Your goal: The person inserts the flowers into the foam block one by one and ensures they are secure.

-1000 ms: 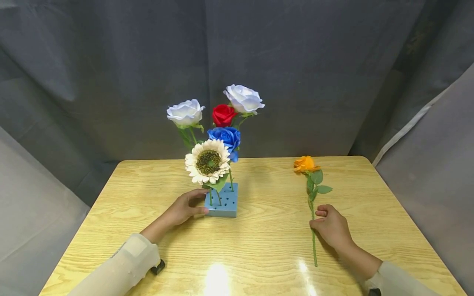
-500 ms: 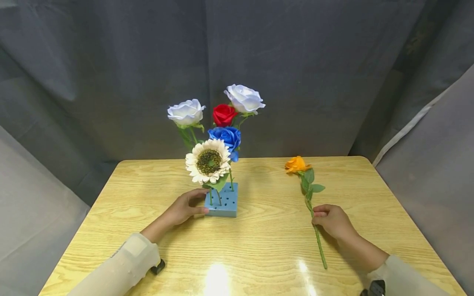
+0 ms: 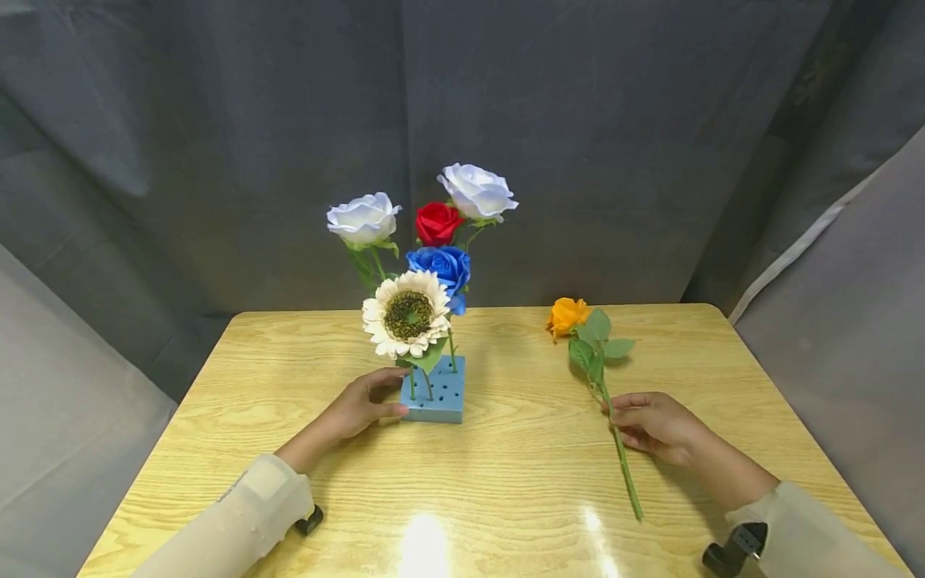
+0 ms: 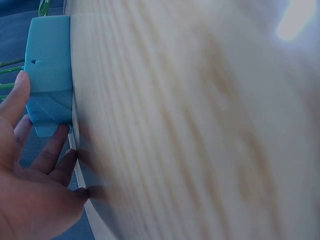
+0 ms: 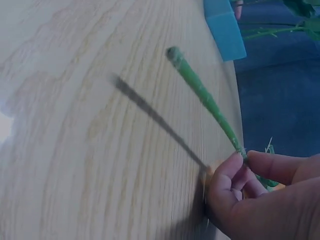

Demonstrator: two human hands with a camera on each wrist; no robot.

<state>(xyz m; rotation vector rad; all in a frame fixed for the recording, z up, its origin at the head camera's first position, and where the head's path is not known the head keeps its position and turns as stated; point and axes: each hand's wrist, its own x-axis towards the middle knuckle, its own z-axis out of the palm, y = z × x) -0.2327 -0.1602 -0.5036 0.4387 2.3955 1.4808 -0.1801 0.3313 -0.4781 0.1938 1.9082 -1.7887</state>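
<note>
My left hand (image 3: 359, 407) holds the left side of a light blue block (image 3: 432, 413) with a grid of holes, thumb near its front corner and fingers toward the back. Upright in the block stand a cream sunflower (image 3: 388, 337), a blue rose (image 3: 444, 265), a red rose (image 3: 437, 225) and two white roses (image 3: 477, 193). To the right, my right hand (image 3: 661, 425) pinches the green stem (image 5: 205, 97) of an orange rose (image 3: 567, 316) between thumb and fingers. In the right wrist view the stem's cut end is raised over its shadow.
The wooden table (image 3: 520, 449) runs back to a dark grey curtain (image 3: 607, 160). Pale grey cloth (image 3: 853, 297) hangs at the right side. Black wrist devices (image 3: 737, 550) sit at both sleeves.
My right hand has turned the orange rose so its bloom swings left and its stem end shifts right; the leaves have rolled over. The left hand and block stay put.
</note>
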